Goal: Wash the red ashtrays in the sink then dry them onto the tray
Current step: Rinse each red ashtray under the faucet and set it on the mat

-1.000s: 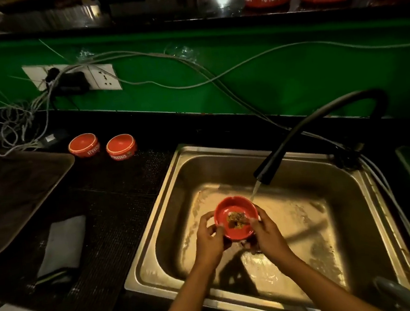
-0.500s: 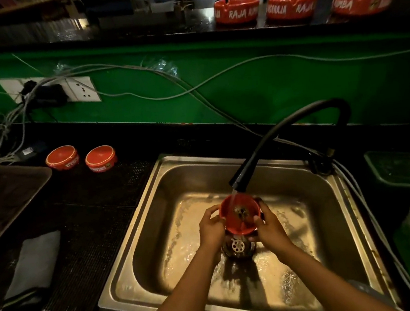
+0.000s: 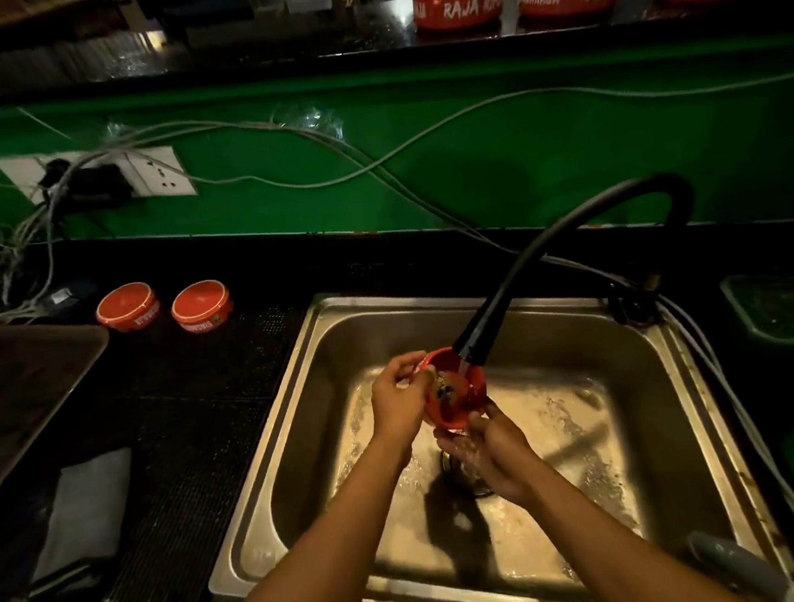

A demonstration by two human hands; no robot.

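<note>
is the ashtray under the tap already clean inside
No, the ashtray, held under the faucet by the left hand and right hand, has dark residue in its bowl.

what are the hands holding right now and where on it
A red ashtray, tilted under the faucet. The left hand grips its left rim, fingers curled over the edge; the right hand cups it from below.

Black faucet (image 3: 519, 284) arches over the sink (image 3: 630, 327) (basin open on both sides).
</note>
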